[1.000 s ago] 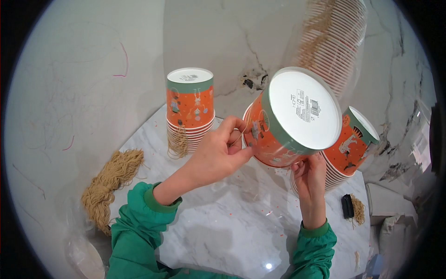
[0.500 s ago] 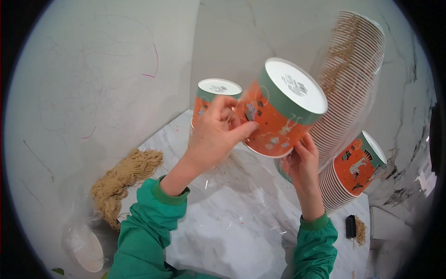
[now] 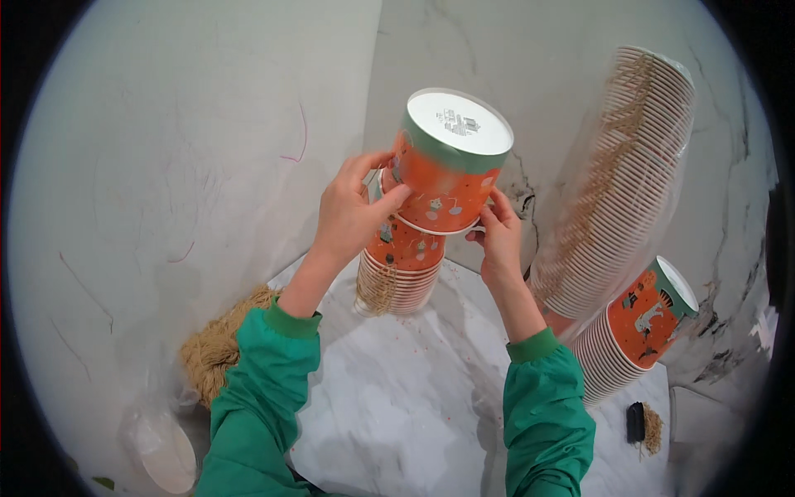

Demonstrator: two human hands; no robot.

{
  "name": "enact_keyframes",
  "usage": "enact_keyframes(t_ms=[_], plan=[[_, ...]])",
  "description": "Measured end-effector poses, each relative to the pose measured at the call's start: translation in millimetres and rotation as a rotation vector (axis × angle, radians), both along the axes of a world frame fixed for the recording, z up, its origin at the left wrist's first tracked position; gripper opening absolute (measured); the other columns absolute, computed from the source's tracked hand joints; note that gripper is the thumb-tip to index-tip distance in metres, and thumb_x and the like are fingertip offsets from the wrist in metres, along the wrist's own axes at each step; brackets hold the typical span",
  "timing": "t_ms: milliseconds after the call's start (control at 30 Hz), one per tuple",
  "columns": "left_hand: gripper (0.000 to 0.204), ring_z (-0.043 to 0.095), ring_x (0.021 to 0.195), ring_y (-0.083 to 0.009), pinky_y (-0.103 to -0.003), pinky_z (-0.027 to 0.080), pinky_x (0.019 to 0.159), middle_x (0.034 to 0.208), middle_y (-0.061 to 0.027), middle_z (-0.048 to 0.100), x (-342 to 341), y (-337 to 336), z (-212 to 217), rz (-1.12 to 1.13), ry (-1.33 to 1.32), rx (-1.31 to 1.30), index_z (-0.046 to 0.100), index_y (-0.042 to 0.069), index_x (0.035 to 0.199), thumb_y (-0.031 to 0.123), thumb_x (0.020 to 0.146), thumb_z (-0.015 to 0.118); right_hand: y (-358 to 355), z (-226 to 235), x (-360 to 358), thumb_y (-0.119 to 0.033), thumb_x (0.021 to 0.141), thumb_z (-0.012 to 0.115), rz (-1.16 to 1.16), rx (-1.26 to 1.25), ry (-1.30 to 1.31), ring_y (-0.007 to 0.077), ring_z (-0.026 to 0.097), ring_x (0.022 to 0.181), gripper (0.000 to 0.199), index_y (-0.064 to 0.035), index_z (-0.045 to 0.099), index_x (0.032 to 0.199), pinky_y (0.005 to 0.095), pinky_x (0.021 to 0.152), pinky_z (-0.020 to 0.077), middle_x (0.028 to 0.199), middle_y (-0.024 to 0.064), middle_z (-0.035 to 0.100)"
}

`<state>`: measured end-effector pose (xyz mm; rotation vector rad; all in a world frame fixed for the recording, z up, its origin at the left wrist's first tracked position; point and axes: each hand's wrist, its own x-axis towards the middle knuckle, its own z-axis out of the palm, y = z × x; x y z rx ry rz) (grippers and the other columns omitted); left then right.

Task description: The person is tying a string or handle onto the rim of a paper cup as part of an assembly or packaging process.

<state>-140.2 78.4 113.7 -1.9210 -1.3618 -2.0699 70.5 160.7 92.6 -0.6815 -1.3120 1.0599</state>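
Between both hands I hold an orange and green paper bucket [image 3: 447, 178], upside down with its white base up and slightly tilted. My left hand [image 3: 352, 211] grips its left side, thumb across the front. The fingers of my right hand [image 3: 499, 240] pinch the rim at the lower right. Directly below it stands a nested stack of the same buckets [image 3: 402, 277], also upside down, with strands of tan yarn along its left side. The held bucket overlaps the top of this stack; whether it is slipped over it or held in front I cannot tell.
A tall leaning column of nested buckets in clear plastic [image 3: 621, 174] stands at the right. Next to it is a shorter bucket stack [image 3: 613, 348]. A black object [image 3: 635, 423] and tan fibres [image 3: 652, 429] lie at the right edge. Tan yarn [image 3: 217, 344] is heaped left on the marble table [image 3: 397, 414].
Both hands have carried the bucket left, from beside the tall column to over the left stack. The view has shifted slightly.
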Motion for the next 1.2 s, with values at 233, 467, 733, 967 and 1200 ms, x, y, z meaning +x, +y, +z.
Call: enact_keyframes(t_ms=[233, 467, 733, 967, 1200], plan=[[0.046, 0.064, 0.089, -0.0214, -0.034, 0.05, 0.073, 0.112, -0.0086, 0.067, -1, 24, -19, 0.111, -0.14, -0.14, 0.066, 0.004, 0.118, 0.028, 0.082, 0.08, 45, -12, -18, -0.013, 0.101, 0.047, -0.068, 0.043, -0.112, 0.0058, 0.057, 0.076, 0.034, -0.0089, 0.061, 0.132, 0.0232, 0.062, 0.0456, 0.1, -0.0022, 0.067], [0.045, 0.066, 0.095, -0.0246, -0.037, 0.052, 0.081, 0.111, -0.0112, 0.067, -23, 56, -45, 0.049, -0.151, -0.019, 0.067, 0.004, 0.115, 0.031, 0.081, 0.08, 46, -23, -34, -0.006, 0.099, 0.041, -0.114, 0.054, -0.166, 0.0106, 0.056, 0.078, 0.033, 0.0019, 0.063, 0.123, 0.0263, 0.062, 0.0459, 0.107, 0.0048, 0.065], [0.033, 0.063, 0.077, -0.009, -0.025, 0.054, 0.064, 0.11, -0.0086, 0.065, -10, 50, -62, 0.099, -0.152, -0.105, 0.065, -0.001, 0.113, 0.014, 0.086, 0.076, 69, -48, -32, -0.007, 0.098, 0.043, -0.133, 0.048, -0.195, 0.0102, 0.055, 0.077, 0.032, 0.0026, 0.065, 0.12, 0.0262, 0.062, 0.0444, 0.103, 0.0049, 0.066], [0.033, 0.064, 0.085, -0.0136, -0.027, 0.057, 0.07, 0.111, -0.0095, 0.06, 1, 42, -72, -0.062, -0.297, -0.145, 0.057, -0.003, 0.117, 0.005, 0.088, 0.069, 80, -60, -28, -0.009, 0.099, 0.046, -0.059, -0.019, -0.196, 0.0096, 0.055, 0.076, 0.028, 0.0006, 0.066, 0.116, 0.0257, 0.063, 0.0448, 0.094, 0.0021, 0.066], [0.039, 0.063, 0.098, -0.0163, -0.03, 0.059, 0.081, 0.117, -0.0104, 0.053, 7, 37, -87, -0.125, -0.376, -0.202, 0.05, -0.002, 0.123, 0.002, 0.089, 0.067, 81, -66, -33, -0.011, 0.102, 0.045, -0.005, -0.05, -0.148, 0.0098, 0.058, 0.082, 0.028, 0.0024, 0.065, 0.116, 0.0261, 0.07, 0.0477, 0.097, 0.0037, 0.068]])
